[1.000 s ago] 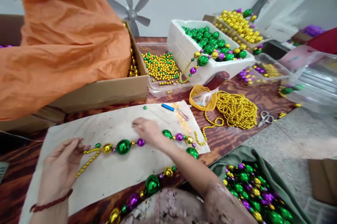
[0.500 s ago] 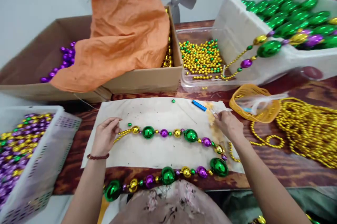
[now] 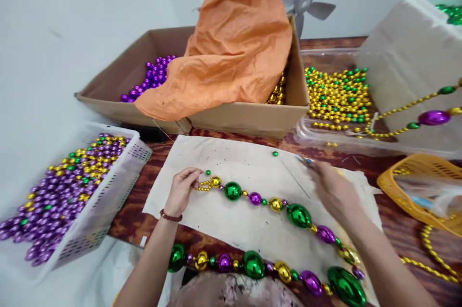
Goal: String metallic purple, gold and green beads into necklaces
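Observation:
A bead necklace [image 3: 255, 198] of green, purple and gold beads lies in a long bend over a white cloth [image 3: 231, 153] and along the table's front. My left hand [image 3: 182, 189], a dark red bead bracelet on its wrist, is pinched closed at the necklace's end by a short loop of small gold beads [image 3: 204, 185]. On the cloth's right side, my right hand [image 3: 334, 186] is smeared by motion, with its fingers at a small blue stick-like object [image 3: 309, 160] that they mostly cover. A thin needle-like line [image 3: 295, 179] and a loose green bead [image 3: 275, 153] lie nearby.
A white basket of mixed beads [image 3: 77, 191] stands left. Behind are a cardboard box [image 3: 249, 119] with orange cloth [image 3: 231, 66] and a clear tray of gold and green beads [image 3: 337, 97]. A foam box [image 3: 393, 57] and a yellow basket [image 3: 393, 191] stand right.
The view has swung left, so things appear further right. My right hand has moved to the blue object, now mostly covered. My left hand stays at the necklace's end.

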Available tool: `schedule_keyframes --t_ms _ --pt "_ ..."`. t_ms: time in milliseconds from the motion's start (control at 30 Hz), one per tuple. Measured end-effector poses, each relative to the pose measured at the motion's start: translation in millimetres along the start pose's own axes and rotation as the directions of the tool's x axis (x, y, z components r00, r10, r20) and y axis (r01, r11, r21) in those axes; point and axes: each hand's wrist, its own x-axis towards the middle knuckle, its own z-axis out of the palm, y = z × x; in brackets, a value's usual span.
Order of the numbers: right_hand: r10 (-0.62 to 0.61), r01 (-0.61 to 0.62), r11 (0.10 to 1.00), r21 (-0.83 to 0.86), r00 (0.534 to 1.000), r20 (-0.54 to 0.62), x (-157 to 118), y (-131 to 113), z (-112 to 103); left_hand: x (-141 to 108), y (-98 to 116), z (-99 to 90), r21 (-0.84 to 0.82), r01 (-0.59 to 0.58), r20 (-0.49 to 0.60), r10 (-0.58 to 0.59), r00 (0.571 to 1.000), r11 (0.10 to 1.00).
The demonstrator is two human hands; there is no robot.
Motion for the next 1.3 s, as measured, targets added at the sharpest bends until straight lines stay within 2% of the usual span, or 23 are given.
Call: schedule_keyframes --t_ms 67,133,200,267,367,500,667,733,833,900,1067,1233,1300 --pt "-0.190 0.176 0.980 0.088 0.962 0.196 25 -55 18 -2 -3 -4.2 -0.041 0.014 -0.001 -0.014 1.000 0.999" --pt "-0.392 0.362 0.920 0.151 0.861 0.323 48 -109 40 -4 -4 -8.0 -0.083 0.033 -0.004 -0.034 0.999 0.996" --pt "-0.524 0.508 0.849 0.147 0.768 0.368 67 -154 61 -6 -5 -11.3 -0.114 0.045 -0.014 -0.046 0.999 0.992" --pt "-0.591 0.601 0.790 0.122 0.693 0.414 79 -186 77 -7 -5 -14.3 -0.134 0.049 -0.028 -0.053 0.998 0.990" --pt "-0.640 0.675 0.729 0.109 0.617 0.457 89 -212 93 -7 -5 -18.4 -0.163 0.058 -0.033 -0.064 0.997 0.985" --pt "-0.672 0.705 0.695 0.137 0.570 0.472 90 -222 104 -6 -7 -22.5 -0.200 0.086 -0.021 -0.092 0.996 0.976" --pt "-0.675 0.696 0.697 0.173 0.555 0.487 87 -227 112 -4 -8 -23.1 -0.203 0.113 -0.015 -0.119 0.993 0.973" --pt "-0.666 0.687 0.706 0.173 0.562 0.490 88 -225 111 -4 -8 -22.7 -0.199 0.114 -0.006 -0.117 0.993 0.973" --pt "-0.640 0.664 0.736 0.136 0.616 0.459 90 -217 104 -5 -7 -22.6 -0.192 0.104 -0.011 -0.109 0.994 0.976" --pt "-0.624 0.662 0.744 0.097 0.635 0.455 91 -210 97 -5 -6 -22.6 -0.185 0.105 -0.016 -0.110 0.994 0.977" --pt "-0.634 0.699 0.712 0.074 0.593 0.496 88 -205 91 -5 -5 -20.8 -0.183 0.101 -0.013 -0.105 0.994 0.978" --pt "-0.659 0.716 0.691 0.099 0.566 0.495 84 -224 104 -5 -6 -21.2 -0.164 0.099 -0.003 -0.100 0.995 0.981" --pt "-0.642 0.700 0.706 0.107 0.570 0.513 86 -229 108 -6 -6 -22.4 -0.157 0.106 -0.011 -0.109 0.994 0.982"
